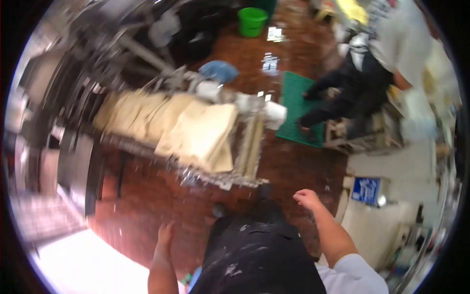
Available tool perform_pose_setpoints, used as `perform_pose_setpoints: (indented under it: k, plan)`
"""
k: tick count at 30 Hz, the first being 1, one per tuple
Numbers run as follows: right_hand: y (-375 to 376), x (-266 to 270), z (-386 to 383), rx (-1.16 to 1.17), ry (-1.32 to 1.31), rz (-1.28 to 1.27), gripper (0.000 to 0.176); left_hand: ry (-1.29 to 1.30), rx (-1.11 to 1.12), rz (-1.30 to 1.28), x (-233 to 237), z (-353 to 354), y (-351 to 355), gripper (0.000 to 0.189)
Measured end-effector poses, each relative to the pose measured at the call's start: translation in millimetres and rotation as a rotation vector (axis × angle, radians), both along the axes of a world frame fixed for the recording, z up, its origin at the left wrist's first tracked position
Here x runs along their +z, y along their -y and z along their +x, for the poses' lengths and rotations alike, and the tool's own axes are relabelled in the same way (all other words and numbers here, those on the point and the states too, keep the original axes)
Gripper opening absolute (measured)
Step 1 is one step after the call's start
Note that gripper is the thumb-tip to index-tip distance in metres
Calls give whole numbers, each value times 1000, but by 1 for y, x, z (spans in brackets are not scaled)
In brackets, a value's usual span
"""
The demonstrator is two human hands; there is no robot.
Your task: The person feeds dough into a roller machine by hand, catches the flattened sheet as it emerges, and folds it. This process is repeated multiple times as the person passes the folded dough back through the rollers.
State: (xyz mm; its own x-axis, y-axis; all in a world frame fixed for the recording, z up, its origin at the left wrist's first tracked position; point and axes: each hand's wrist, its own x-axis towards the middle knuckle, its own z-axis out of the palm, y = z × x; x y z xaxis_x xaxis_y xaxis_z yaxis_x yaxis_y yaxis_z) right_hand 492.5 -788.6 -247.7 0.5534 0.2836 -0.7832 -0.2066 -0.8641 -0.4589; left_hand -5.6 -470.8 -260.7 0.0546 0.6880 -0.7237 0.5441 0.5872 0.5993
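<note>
My left hand [166, 232] hangs low at the left of my dark apron [259, 259], over the brown floor, and it touches nothing. Its fingers are blurred. On the right, my right hand [307, 199] is raised above the floor with its fingers curled in, and no object shows in it. Ahead of both hands, folded sheets of pale dough-like material [196, 132] lie on a long machine bed with rollers [252, 147] at its right end. Neither hand reaches the sheets.
A co-worker in dark clothes [362, 83] sits at the upper right beside a green mat [293, 108]. A green bucket [252, 22] stands at the top. A blue and white box [367, 190] is at the right, and dark machinery [81, 161] fills the left.
</note>
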Motion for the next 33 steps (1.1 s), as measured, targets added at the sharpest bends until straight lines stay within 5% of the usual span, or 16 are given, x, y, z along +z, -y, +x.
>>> perform_pose_setpoints:
  k: [2, 9, 14, 16, 18, 24, 33]
  plan:
    - [1, -8, 31, -102, -150, 23, 20, -12, 68, -154, 11, 10, 24, 33]
    - [22, -63, 149, 43, -302, -9, 19, -324, 188, -154, 13, 58, 178, 39]
    - [29, -59, 254, 147, -232, -186, 16, -309, -12, -338, 22, 166, 271, 45]
    - [31, -70, 286, 84, -220, -139, 20, -395, -300, -221, 37, 209, 282, 51]
    - [30, -78, 310, -93, -176, -138, 24, -359, -257, -166, 55, 241, 274, 51]
    - [9, -96, 305, 125, -276, -119, 29, -246, 23, -63, 77, 294, 242, 53]
    - [-22, -104, 296, 300, -409, -123, 32, -455, 3, -59, 56, 270, 306, 54]
